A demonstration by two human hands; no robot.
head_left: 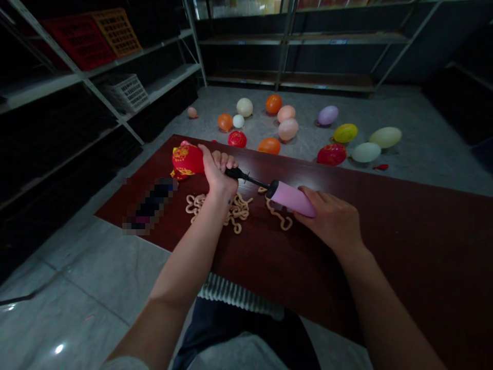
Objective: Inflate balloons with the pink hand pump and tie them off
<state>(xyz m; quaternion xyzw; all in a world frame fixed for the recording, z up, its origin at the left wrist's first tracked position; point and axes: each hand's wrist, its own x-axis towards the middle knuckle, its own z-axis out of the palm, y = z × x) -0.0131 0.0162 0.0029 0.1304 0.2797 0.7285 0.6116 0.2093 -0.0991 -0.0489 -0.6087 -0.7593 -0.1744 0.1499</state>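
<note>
Head view, contents as we find them. Hand pump (273,188), one: pink barrel (293,199), black front end (233,173), raised over the worktop (389,221); its long axis runs from far left to near right, from the left hand (216,174) to the right hand (333,218). Left fingers: curled around the black front end. Right fingers: wrapped around the pink barrel. Red balloon (190,160), one, gold-printed: directly left of the left fingers, roughly in line with the pump. We record the left hand as nearer, touching the balloon; the right is well apart. Whether the balloon's neck sits on the pump's tip we cannot tell, the left hand covering it. Tan strands (239,207), one tangled heap: on the worktop, partly behind the left forearm. Loose strand (285,223), one: below the barrel. Assorted balloons (288,129): on the floor (115,277) beyond.
</note>
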